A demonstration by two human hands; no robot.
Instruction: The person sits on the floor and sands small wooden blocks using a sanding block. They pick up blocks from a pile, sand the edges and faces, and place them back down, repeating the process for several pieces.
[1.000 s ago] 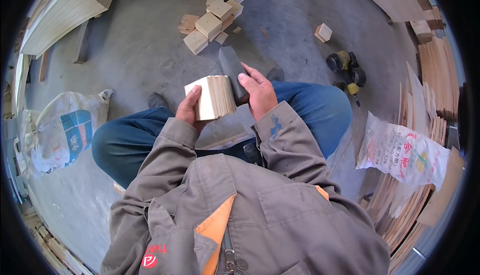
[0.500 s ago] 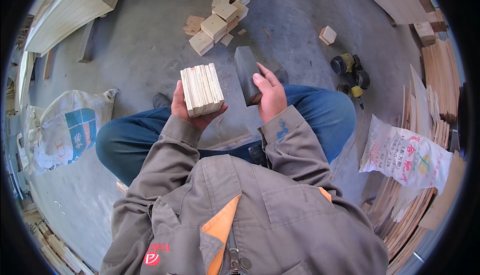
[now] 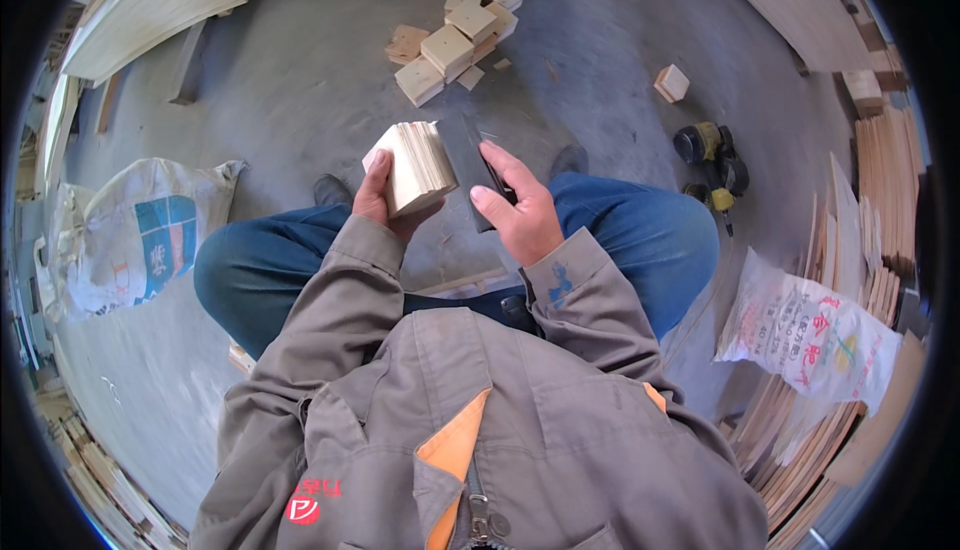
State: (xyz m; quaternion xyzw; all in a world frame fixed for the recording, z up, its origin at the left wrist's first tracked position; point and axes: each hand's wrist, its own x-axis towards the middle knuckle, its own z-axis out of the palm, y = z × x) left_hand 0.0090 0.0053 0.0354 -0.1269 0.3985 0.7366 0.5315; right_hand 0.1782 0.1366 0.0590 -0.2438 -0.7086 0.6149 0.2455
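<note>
A stack of thin light wood pieces, squared up like a block (image 3: 418, 172), sits in my left hand (image 3: 374, 196), the thumb lying across its smooth top face. Its ragged layered side faces right. My right hand (image 3: 526, 214) grips a dark grey sanding block (image 3: 459, 158), thumb and fingers closed on its right edge. The sanding block stands upright close against the layered side of the stack; whether the two touch is hard to tell. Both hands are in front of me, between my bent knees, above the floor.
Several wooden blocks (image 3: 447, 48) lie piled on the floor ahead, with one single block (image 3: 671, 83) to the right. A yellow-and-black power tool (image 3: 712, 162) lies by my right knee. White sacks (image 3: 140, 235) flank me. Stacked wood strips (image 3: 888, 185) line the right.
My hands have come together. The wood stack has turned so its layered side faces right, and the sanding block has moved left and down up to it.
</note>
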